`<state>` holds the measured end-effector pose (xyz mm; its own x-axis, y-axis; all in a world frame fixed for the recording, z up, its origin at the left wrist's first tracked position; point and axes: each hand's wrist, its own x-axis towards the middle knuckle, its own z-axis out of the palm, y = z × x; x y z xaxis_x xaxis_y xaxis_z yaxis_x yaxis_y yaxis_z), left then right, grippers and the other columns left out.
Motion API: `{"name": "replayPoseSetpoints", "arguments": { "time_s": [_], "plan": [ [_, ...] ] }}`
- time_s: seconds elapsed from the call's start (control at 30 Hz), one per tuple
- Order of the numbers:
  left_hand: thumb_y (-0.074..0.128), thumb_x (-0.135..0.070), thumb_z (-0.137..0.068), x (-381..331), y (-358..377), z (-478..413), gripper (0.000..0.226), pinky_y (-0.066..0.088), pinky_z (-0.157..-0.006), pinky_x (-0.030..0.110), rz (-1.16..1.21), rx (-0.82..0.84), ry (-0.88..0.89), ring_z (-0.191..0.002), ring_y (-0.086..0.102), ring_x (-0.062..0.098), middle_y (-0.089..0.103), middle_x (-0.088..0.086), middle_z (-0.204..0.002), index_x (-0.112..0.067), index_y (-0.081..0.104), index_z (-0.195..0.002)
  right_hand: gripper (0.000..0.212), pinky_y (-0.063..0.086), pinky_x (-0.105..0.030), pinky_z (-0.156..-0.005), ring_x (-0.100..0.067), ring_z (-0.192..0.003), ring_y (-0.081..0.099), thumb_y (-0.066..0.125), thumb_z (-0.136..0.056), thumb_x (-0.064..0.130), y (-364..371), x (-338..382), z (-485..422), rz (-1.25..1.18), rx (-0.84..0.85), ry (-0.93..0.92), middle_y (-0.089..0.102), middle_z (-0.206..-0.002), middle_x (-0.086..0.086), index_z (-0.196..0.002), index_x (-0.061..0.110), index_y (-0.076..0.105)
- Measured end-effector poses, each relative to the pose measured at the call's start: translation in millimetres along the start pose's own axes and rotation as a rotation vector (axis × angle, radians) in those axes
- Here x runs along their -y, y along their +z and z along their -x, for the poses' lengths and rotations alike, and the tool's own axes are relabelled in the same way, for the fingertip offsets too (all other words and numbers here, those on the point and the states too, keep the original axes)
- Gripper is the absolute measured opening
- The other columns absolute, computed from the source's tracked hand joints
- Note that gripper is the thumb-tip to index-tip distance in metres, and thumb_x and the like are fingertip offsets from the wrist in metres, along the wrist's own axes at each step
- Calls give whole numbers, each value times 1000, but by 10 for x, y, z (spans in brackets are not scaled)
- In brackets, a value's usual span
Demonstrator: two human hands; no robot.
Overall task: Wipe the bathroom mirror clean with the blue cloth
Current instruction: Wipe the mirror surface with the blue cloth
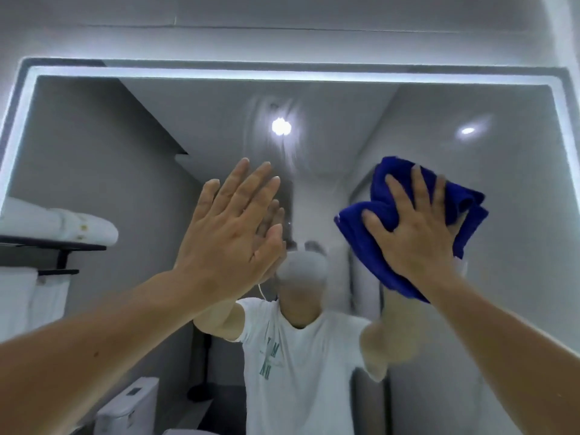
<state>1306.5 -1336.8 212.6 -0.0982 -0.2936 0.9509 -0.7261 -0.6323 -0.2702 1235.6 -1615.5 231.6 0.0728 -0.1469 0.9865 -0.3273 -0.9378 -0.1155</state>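
Blue cloth [354, 227] sits bunched against the mirror [94, 146], right of the glass's middle and well below its lit top edge. Your right hand [414, 237] covers it from behind. The fingers [390, 186] fan out and bend a little into the folds, so the grip is clamped on the cloth and pins it to the glass. The thumb is hidden under the fabric. Loose folds spill out past the hand toward the mirror's right edge and below the wrist. Holding it wadded like this likely gives you a thick pad, so the palm's push goes into the glass.

Your left hand [232, 233] is raised near the mirror's middle, left of the cloth and well apart from it. Its grip is apart and holds nothing: fingers straight and close together, palm toward the glass. It seems to lie flat on the glass where it meets its own reflection. That looks like a brace to steady you as you reach up.

Faint curved streaks [293, 155] show above both hands, around a reflected ceiling light [281, 126] near the top edge, so that patch probably needs wiping yet.
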Motion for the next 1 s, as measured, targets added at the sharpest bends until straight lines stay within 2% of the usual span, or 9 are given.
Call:
{"name": "replayPoseSetpoints", "arguments": {
  "time_s": [0.07,0.13,0.33,0.43,0.57,0.67,0.77,0.9,1.0],
  "plan": [
    [28,-41,-95,114,-53,32,63,14,-120,52,-17,-22,43,-151,10,18,23,1,-161,-14,36,-151,75,-2,-72,-110,-31,-150,-12,18,-88,78,20,413,-481,-30,-2,96,-3,-165,4,-153,42,11],
    [30,-38,-95,233,-104,57,61,17,-119,54,-28,-50,52,-151,12,19,25,2,-161,-13,37,-150,76,-5,-72,-109,-36,-149,-13,18,-88,76,58,817,-782,-24,-3,82,-4,-165,1,-154,40,10],
    [25,-40,-93,425,-174,142,65,14,-120,51,-41,-22,-30,-151,10,19,22,2,-161,-13,34,-151,70,-7,-68,-110,-35,-150,-6,21,-90,74,274,1546,-452,19,-32,-242,7,-165,1,-151,40,23],
    [24,-42,-92,395,-160,185,67,14,-120,51,-19,-16,-74,-151,9,19,21,2,-162,-12,33,-151,63,4,-68,-114,-33,-151,8,31,-93,67,337,1397,174,-17,-35,-470,22,-162,0,-147,35,38],
    [28,-39,-92,267,-149,264,65,18,-118,54,-4,-16,-38,-150,15,23,27,6,-159,-8,39,-148,61,10,-67,-114,-29,-151,10,34,-95,65,370,794,972,51,72,-785,21,-163,3,-148,35,37],
    [26,-40,-92,262,-169,297,66,16,-119,53,-26,25,-28,-151,12,21,24,4,-160,-9,37,-149,61,14,-66,-114,-27,-150,16,39,-95,64,240,307,1048,64,104,-942,22,-162,4,-149,34,38],
    [26,-40,-93,334,-196,265,65,16,-119,53,-39,21,-27,-151,11,19,24,3,-161,-10,36,-150,60,24,-68,-109,-26,-150,17,36,-95,64,117,194,711,53,86,-724,26,-161,2,-148,35,37],
    [22,-43,-92,418,-187,183,66,13,-120,50,-44,11,-84,-151,6,15,22,-1,-162,-15,35,-151,63,1,-63,-114,-21,-151,-6,21,-95,69,93,686,-51,-1,40,-223,6,-165,7,-152,40,22],
    [18,-46,-91,529,-199,172,68,8,-122,46,-37,-1,-124,-151,1,11,16,-4,-163,-19,29,-154,68,-6,-69,-110,-28,-149,-15,16,-94,72,133,1174,-648,-35,46,-39,-7,-165,5,-153,41,9]
  ]
}}
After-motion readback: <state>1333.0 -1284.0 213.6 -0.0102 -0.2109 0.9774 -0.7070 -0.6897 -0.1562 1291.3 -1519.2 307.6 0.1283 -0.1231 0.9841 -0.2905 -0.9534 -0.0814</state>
